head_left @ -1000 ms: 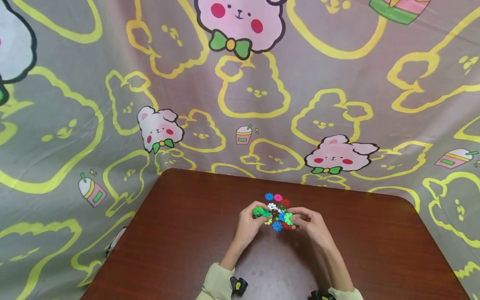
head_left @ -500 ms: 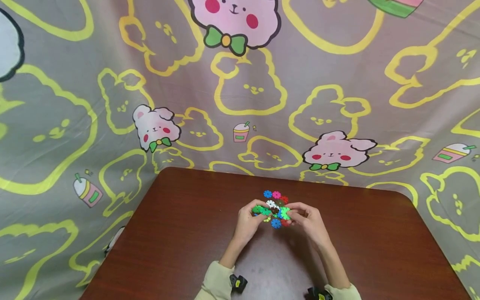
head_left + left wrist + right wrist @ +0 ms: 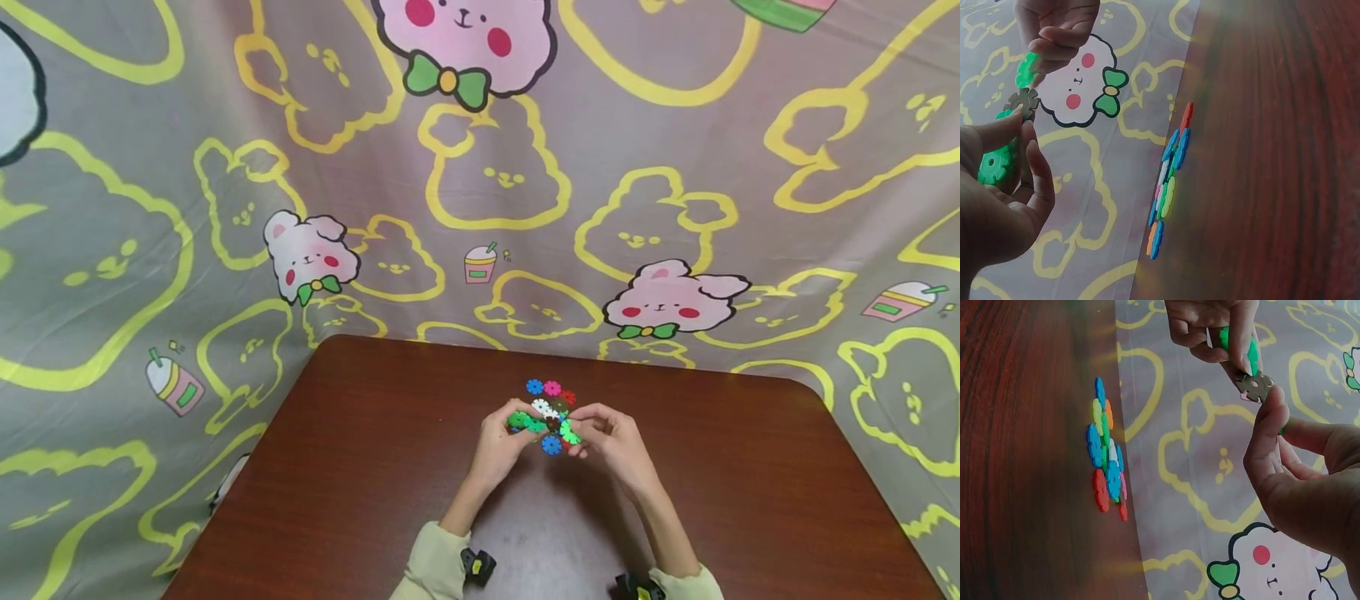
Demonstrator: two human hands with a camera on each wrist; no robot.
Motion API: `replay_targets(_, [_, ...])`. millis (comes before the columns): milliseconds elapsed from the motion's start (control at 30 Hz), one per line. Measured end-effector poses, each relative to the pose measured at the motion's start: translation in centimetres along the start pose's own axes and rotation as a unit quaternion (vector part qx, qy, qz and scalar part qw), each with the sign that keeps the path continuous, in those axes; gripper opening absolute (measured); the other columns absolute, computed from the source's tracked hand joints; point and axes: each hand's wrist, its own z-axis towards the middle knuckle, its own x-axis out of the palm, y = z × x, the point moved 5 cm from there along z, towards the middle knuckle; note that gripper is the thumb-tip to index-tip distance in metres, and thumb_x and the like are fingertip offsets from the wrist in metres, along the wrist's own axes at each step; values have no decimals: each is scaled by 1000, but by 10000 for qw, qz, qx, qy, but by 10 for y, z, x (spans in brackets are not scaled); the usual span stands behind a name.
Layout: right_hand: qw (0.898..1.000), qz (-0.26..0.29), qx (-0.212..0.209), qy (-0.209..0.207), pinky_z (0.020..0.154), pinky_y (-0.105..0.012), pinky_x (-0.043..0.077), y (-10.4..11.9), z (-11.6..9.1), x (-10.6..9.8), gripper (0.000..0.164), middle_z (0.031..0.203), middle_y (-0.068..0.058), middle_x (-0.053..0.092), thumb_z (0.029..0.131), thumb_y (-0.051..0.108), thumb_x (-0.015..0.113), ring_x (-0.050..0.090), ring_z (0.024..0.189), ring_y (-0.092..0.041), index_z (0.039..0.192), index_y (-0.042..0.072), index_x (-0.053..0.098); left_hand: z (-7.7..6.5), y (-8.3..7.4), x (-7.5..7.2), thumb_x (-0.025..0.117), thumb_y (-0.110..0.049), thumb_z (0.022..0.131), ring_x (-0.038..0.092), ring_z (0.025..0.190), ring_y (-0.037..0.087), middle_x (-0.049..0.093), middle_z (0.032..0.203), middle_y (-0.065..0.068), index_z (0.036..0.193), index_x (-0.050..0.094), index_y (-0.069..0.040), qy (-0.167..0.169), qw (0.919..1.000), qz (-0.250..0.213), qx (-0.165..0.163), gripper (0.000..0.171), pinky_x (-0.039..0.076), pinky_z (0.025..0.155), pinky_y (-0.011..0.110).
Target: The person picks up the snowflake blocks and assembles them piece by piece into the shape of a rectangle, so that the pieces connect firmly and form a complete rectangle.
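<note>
Notched plastic discs are held above the table in both hands. My left hand (image 3: 497, 444) pinches green notched discs (image 3: 996, 164) and a brown notched disc (image 3: 1022, 99) between thumb and fingers; they look joined in a row. My right hand (image 3: 621, 443) pinches a light green notched disc (image 3: 569, 431) by its edge. In the left wrist view this disc stands right at the brown one, edge to edge; whether their slots interlock I cannot tell. The fingers hide part of each disc.
Below and beyond the hands, loose notched discs in several colours, such as a blue disc (image 3: 551, 445) and a pink disc (image 3: 552, 388), lie on the brown table (image 3: 360, 483). A patterned cloth (image 3: 510, 258) hangs around the table's far and side edges.
My right hand has moved slightly left, bringing the light green disc closer to the brown one, and that disc has tilted. The left hand has hardly moved. The head view has shifted slightly.
</note>
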Motion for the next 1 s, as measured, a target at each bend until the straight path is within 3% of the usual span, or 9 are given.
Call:
replay_targets(267, [9989, 60, 166, -430, 59, -29, 57, 0, -1, 0, 20, 81, -17, 71, 98, 2, 69, 70, 62, -29, 109, -14, 66, -2, -3, 0, 79, 10, 84, 58, 81, 11, 68, 92, 18, 96, 72, 6, -8, 10000, -26, 65, 15, 50, 71, 26])
replay_targets(433, [9982, 146, 270, -523, 58, -27, 56, -1, 0, 1, 19, 79, -16, 71, 98, 2, 69, 67, 59, -22, 108, -14, 67, -1, -2, 0, 79, 11, 83, 59, 83, 11, 70, 94, 18, 95, 72, 7, 0, 10000, 18, -11, 15, 51, 73, 26])
replay_targets(700, [9974, 93, 388, -599, 59, -28, 57, 0, -1, 4, 16, 78, -17, 71, 97, -1, 68, 65, 57, -18, 105, -14, 68, 2, 29, 7, 78, 8, 85, 56, 77, 6, 71, 93, 18, 98, 73, 4, 18, 9994, 269, -203, 14, 49, 67, 19])
replay_targets(1000, [9949, -220, 264, -950, 54, -23, 52, 0, -1, 8, 14, 71, -13, 70, 94, -3, 71, 64, 54, -18, 102, -14, 71, -1, 29, 8, 83, 1, 84, 54, 65, 6, 72, 79, 11, 90, 73, -2, -107, 9984, 512, 209, 12, 45, 59, 16])
